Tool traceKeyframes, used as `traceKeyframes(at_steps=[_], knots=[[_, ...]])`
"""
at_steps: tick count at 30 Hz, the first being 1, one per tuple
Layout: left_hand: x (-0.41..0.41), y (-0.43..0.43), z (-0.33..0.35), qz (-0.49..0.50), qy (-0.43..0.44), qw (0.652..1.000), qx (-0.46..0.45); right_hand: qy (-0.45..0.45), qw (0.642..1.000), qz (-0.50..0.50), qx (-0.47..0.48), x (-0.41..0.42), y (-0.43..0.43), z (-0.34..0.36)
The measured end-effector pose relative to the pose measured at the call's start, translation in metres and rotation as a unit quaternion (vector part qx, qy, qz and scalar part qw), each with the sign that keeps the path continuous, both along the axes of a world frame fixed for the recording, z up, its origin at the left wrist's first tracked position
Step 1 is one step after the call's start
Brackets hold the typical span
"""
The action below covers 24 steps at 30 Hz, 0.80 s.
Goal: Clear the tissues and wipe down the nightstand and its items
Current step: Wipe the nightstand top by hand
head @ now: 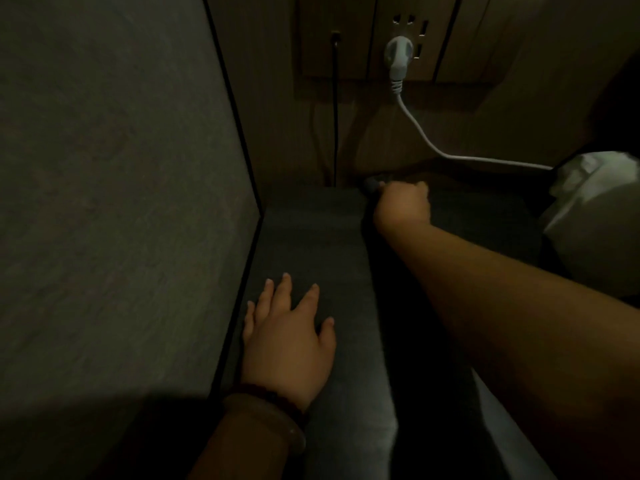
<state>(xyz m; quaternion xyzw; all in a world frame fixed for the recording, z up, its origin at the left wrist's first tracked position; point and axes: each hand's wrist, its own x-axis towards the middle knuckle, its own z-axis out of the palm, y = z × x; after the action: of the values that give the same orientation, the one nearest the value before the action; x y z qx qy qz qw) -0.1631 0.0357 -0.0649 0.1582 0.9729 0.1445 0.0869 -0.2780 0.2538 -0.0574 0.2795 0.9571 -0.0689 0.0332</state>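
- Left hand [289, 336] lies flat, fingers straight, on the dark grey ledge [311, 230].
- Right hand [403, 206] curls at a small dark object [372, 184], far; whether it grips, I cannot say.
- Probably the clearing step; the next move needs a firm hold.

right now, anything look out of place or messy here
Nothing spilled or broken shows. A crumpled white mass sits at the right edge, possibly tissue, and the right hand reaches a small dark object at the back by the wall, too dim to identify.

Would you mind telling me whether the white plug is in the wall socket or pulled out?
In. The white plug sits seated against the socket panel, with its cord trailing down and off to the right.
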Motion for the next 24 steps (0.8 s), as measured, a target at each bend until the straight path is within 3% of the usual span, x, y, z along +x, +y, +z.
traceKeyframes(at_steps=[3, 5, 7, 10, 13, 16, 18, 22, 24], knots=[[0.000, 0.001, 0.001, 0.005, 0.011, 1.000, 0.000, 0.066, 0.981, 0.184, -0.013, -0.005, -0.060, -0.007], [-0.001, -0.001, 0.000, -0.004, 0.012, 1.000, 0.001, 0.043, 0.946, 0.320, 0.004, -0.017, -0.102, -0.008], [-0.002, -0.005, -0.001, -0.014, 0.013, 1.000, 0.005, -0.005, 0.919, 0.392, 0.044, -0.036, -0.119, -0.006], [-0.002, -0.007, -0.003, -0.017, 0.017, 1.000, 0.007, -0.039, 0.940, 0.336, 0.041, -0.053, -0.098, -0.011], [-0.002, -0.007, -0.004, -0.014, 0.016, 1.000, 0.009, 0.027, 0.984, 0.168, -0.044, -0.029, -0.051, -0.016], [-0.002, -0.006, -0.002, -0.016, 0.009, 1.000, 0.013, 0.057, 0.996, 0.075, -0.003, 0.012, -0.013, -0.016], [-0.002, -0.006, -0.001, -0.015, 0.004, 1.000, 0.013, 0.093, 0.990, 0.100, 0.019, 0.039, -0.018, -0.021], [-0.001, -0.005, 0.002, -0.012, -0.006, 1.000, 0.003, 0.117, 0.955, 0.271, -0.004, 0.103, -0.044, -0.038], [0.001, -0.005, 0.003, -0.014, -0.014, 1.000, 0.001, 0.131, 0.956, 0.263, 0.017, 0.121, -0.018, -0.032]])
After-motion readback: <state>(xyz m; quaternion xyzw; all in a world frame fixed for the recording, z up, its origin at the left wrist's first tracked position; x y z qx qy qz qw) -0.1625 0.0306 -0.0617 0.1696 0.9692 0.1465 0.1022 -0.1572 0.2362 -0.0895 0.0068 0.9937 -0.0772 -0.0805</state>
